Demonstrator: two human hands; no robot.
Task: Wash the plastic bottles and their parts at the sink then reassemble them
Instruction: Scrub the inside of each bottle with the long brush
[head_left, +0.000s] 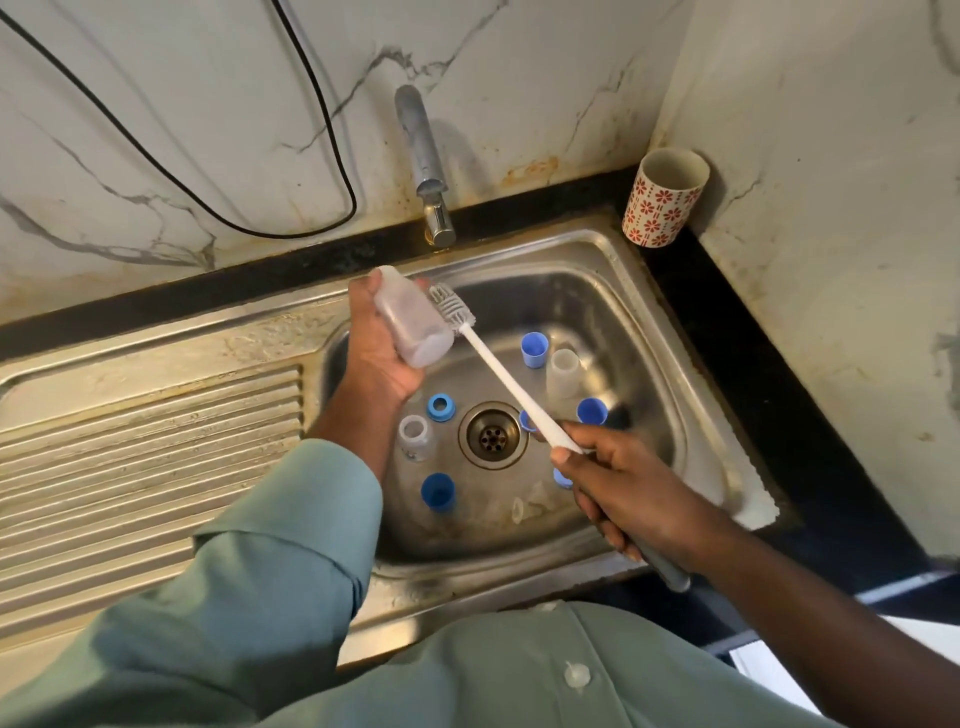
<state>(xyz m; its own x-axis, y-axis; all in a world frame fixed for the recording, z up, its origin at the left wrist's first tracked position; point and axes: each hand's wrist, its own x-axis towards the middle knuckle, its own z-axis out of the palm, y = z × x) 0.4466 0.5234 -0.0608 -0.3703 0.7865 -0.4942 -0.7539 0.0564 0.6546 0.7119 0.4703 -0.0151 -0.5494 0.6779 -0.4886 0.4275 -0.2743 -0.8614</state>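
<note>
Nearest the camera, the right hand (631, 496) is gripping the brush (511, 387) low on its handle, fingers curled round the grey end while the white shaft is running up and to the left across the sink (649, 322); the bristled head is lying against the outside of the clear bottle (413, 317), at the side near its far end. The left hand (376, 345), in a green sleeve (270, 561), is holding that bottle above the left part of the basin, fingers wrapped round its body from behind, its flat base pointing toward the camera and its neck pointing away toward the tap (426, 166). Down in the basin, loose parts are sitting round the drain (492, 435): a blue cap (438, 492) at the near left; a small clear bottle (414, 434) and a blue ring (441, 408) just left of the drain; another blue cap (591, 411) to the right; farther back, a blue cup-shaped part (534, 349) is standing beside an upturned clear bottle (564, 373). Beyond the sink, a patterned cup (665, 197) is standing in the corner of the dark counter (753, 364).
</note>
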